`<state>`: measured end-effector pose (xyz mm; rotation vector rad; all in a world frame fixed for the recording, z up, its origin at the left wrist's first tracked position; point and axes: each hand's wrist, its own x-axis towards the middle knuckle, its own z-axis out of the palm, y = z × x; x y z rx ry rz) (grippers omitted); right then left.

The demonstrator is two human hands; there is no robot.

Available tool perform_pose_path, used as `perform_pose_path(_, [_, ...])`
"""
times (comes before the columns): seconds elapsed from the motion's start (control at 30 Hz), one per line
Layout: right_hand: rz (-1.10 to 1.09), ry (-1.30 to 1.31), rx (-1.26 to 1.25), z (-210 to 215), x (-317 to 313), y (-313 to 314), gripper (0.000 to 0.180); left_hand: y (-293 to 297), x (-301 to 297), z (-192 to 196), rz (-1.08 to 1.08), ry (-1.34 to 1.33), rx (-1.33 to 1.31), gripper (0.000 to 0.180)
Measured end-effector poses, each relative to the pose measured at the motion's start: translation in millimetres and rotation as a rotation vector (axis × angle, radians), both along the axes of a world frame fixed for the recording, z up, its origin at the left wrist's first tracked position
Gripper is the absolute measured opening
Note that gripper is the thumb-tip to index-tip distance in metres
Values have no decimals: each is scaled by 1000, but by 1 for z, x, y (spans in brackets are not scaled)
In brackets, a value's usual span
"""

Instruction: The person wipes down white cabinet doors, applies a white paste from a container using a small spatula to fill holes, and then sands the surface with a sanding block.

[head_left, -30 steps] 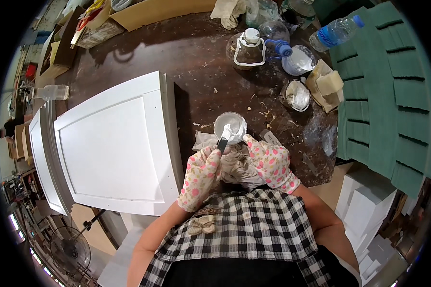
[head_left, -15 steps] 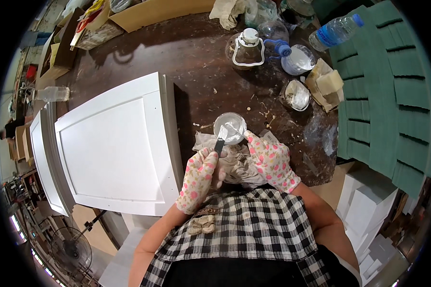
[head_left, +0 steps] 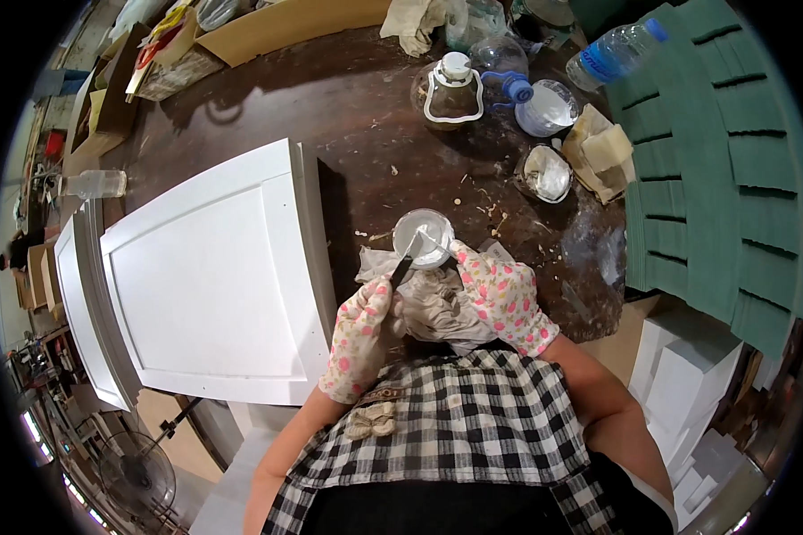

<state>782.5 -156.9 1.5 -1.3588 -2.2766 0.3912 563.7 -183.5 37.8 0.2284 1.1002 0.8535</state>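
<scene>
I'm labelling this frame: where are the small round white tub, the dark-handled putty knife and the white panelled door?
small round white tub [head_left: 424, 237], head view, its rim
dark-handled putty knife [head_left: 405, 266], head view, its handle
white panelled door [head_left: 207, 276], head view, centre panel

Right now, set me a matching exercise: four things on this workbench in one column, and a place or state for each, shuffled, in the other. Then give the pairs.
Things:
1. white cabinet door
2. small round tin of white filler
3. plastic water bottle with blue cap
4. putty knife

Places or states:
A. lying on its side at the far right of the dark bench top
B. gripped in the left hand, blade in the tin
C. steadied by the right hand, in front of the person
D. lying flat on the left of the bench

Pairs: 1-D, 2-C, 3-A, 4-B
</scene>
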Motion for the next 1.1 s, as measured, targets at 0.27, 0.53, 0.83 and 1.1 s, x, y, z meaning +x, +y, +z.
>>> perform_pose_path(0.27, [-2,-68,-19,5,1,4,38,-2,-3,-7,131,-31,4,28])
perform_pose_path(0.53, [-14,98,-53,20,2,7,45,4,-2,12,52,48,79,25])
perform_pose_path(0.83, [143,-70,-6,30,2,-11,50,7,7,14,-54,166,109,31])
perform_pose_path(1.1, [119,-87,25,18,2,-9,51,4,9,12,-39,159,89,28])
